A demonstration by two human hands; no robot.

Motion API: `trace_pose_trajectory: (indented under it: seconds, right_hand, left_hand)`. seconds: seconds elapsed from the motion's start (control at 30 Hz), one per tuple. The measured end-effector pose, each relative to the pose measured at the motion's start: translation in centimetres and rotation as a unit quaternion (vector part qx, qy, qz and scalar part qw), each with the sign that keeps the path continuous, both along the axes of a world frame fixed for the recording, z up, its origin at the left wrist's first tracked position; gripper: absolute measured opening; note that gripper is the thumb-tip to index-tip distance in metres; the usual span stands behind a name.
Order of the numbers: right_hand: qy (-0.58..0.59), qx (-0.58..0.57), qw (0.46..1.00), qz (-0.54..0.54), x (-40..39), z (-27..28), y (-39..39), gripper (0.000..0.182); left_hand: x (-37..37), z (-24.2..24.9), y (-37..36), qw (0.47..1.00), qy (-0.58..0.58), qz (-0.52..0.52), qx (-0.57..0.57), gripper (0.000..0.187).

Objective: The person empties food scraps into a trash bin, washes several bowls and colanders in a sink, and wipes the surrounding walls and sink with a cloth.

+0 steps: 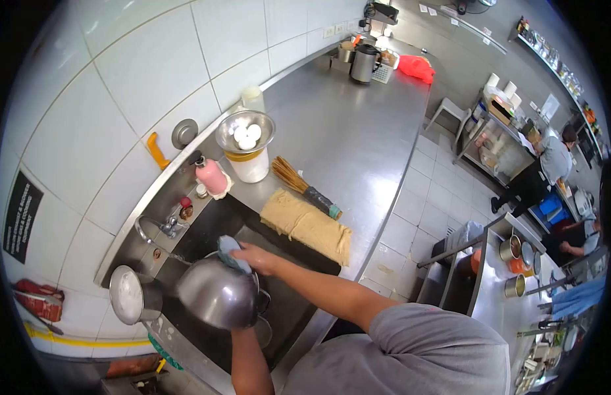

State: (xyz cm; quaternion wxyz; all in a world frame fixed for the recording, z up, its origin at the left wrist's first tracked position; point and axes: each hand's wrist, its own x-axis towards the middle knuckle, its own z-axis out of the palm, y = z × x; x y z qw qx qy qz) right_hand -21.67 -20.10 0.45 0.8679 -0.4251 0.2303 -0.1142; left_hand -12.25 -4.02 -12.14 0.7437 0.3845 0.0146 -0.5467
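Observation:
My right hand (254, 257) presses a blue-grey sponge (231, 252) against the rim of a large steel mixing bowl (216, 296). The bowl is tilted over the sink (295, 316), its rounded outside facing me. From below, my left hand (241, 331) supports it; its fingers are hidden behind the metal. A thin stream of water runs from the tap (162, 228) beside the bowl. Other vessels, partly covered by the bowl, lie in the sink. To the left, a steel pot (129, 296) with a whitish inside stands on the sink's edge.
A folded yellow cloth (305, 227) lies along the sink edge beside a stick brush (306, 186). Behind are a pink soap bottle (212, 178) and a bowl of eggs (246, 131) on a white tub (251, 166). Co-workers (552, 158) stand far right.

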Motion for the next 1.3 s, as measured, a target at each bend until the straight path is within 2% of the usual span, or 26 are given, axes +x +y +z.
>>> trace_pose_trajectory:
  seconds: [0.07,0.13,0.17,0.23,0.3,0.37,0.4,0.43,0.47,0.5,0.53,0.57,0.63,0.67,0.77,0.83,0.87,0.93,0.97,1.0,1.07,1.1,1.13,1.2,1.27,1.3]
  right_hand:
    - [0.001,0.009,1.000,-0.018,-2.4,-0.9,2.8,0.055]
    - [-0.107,-0.325,0.928,-0.146,-3.7,-1.2,6.2,0.060]
    - [-0.111,-0.319,0.931,-0.140,-4.0,0.0,6.9,0.060]
    - [-0.049,-0.658,0.742,-0.114,-3.9,4.5,7.3,0.067]
    - [-0.043,-0.698,0.712,-0.055,-2.0,7.9,5.6,0.061]
    - [0.026,-0.593,0.805,0.019,-0.1,8.7,2.2,0.058]
    - [0.134,-0.413,0.892,0.127,-0.4,11.5,0.1,0.055]
    - [0.029,-0.209,0.975,0.067,0.0,8.3,-0.7,0.050]
    - [-0.012,-0.080,0.994,0.070,-0.1,5.2,-2.0,0.041]
    - [-0.045,-0.040,0.995,0.080,-0.3,1.1,-2.7,0.037]
    - [-0.087,0.012,0.996,0.015,-1.7,-1.7,-1.4,0.034]
    - [0.028,0.078,0.996,-0.027,-2.4,-4.3,-0.6,0.037]
    - [-0.006,0.179,0.982,-0.064,-5.0,-7.4,1.9,0.035]
    - [-0.032,0.173,0.982,-0.071,-6.8,-6.6,3.2,0.034]
    - [-0.072,0.192,0.974,-0.095,-11.2,-6.0,4.2,0.037]
    - [-0.097,0.184,0.973,-0.105,-12.9,-5.1,3.7,0.043]
    - [-0.096,0.183,0.972,-0.110,-12.6,-5.0,3.6,0.043]
    - [0.101,0.028,0.984,-0.147,-10.4,-4.2,3.2,0.054]
    - [0.155,-0.114,0.968,-0.162,-9.1,-6.4,2.7,0.065]
    - [0.156,-0.111,0.967,-0.167,-8.6,-7.9,2.3,0.065]
    - [0.287,-0.278,0.886,-0.235,-7.4,-10.2,2.5,0.067]
    - [0.360,-0.364,0.824,-0.242,-7.3,-10.7,2.4,0.065]
    - [0.357,-0.364,0.827,-0.238,-7.5,-11.5,2.1,0.065]
    - [0.361,-0.364,0.815,-0.269,-8.6,-12.5,1.1,0.066]
    - [0.378,-0.371,0.812,-0.247,-9.9,-12.0,0.5,0.065]
    - [0.365,-0.390,0.813,-0.230,-10.4,-12.3,0.0,0.066]
  left_hand:
    - [-0.4,0.4,-2.0,1.000,0.002,-0.006,-0.017,0.044]
    - [-0.5,0.9,-3.4,0.999,0.003,-0.014,-0.029,0.044]
    - [-0.7,1.1,-3.7,0.999,0.006,-0.015,-0.032,0.044]
    - [-1.3,1.3,-3.6,0.999,0.006,-0.015,-0.036,0.043]
    - [-2.6,0.6,-3.3,0.999,0.017,-0.009,-0.037,0.043]
    - [-3.7,0.0,-2.3,0.999,0.028,0.005,-0.034,0.043]
    - [-4.1,-0.8,-1.7,0.999,0.035,0.012,-0.033,0.043]
    - [-4.5,-1.3,-1.1,0.998,0.041,0.021,-0.031,0.043]
    - [-4.8,-1.8,-0.5,0.998,0.046,0.032,-0.030,0.043]
    - [-5.1,-1.6,0.1,0.998,0.043,0.047,-0.028,0.043]
    - [-4.9,-2.1,0.5,0.997,0.040,0.062,-0.031,0.043]
    - [-4.7,-1.9,0.4,0.996,0.028,0.077,-0.039,0.043]
    - [-3.4,-1.0,0.0,0.992,-0.038,0.117,-0.037,0.043]
    - [-2.5,2.7,0.0,0.870,-0.430,0.094,0.223,0.039]
    - [0.2,3.0,2.1,0.839,-0.442,0.151,0.279,0.035]
    - [0.6,3.7,2.5,0.755,-0.538,0.209,0.312,0.035]
    - [0.5,4.2,2.8,0.757,-0.539,0.205,0.309,0.035]
    - [0.0,6.1,2.7,0.743,-0.561,0.143,0.335,0.039]
    - [-0.5,6.3,2.3,0.745,-0.563,0.137,0.331,0.039]
    - [-1.0,6.4,2.2,0.749,-0.583,0.139,0.284,0.036]
    - [-1.9,7.1,3.0,0.747,-0.601,0.143,0.245,0.033]
    - [-2.5,7.8,3.6,0.788,-0.572,0.093,0.209,0.032]
    - [-2.8,7.9,4.3,0.824,-0.539,0.042,0.170,0.032]
    - [0.6,4.3,5.8,0.804,-0.576,0.005,0.147,0.035]
    - [3.6,2.9,6.7,0.759,-0.547,-0.011,0.351,0.048]
    - [4.3,1.7,6.7,0.761,-0.545,-0.013,0.352,0.048]
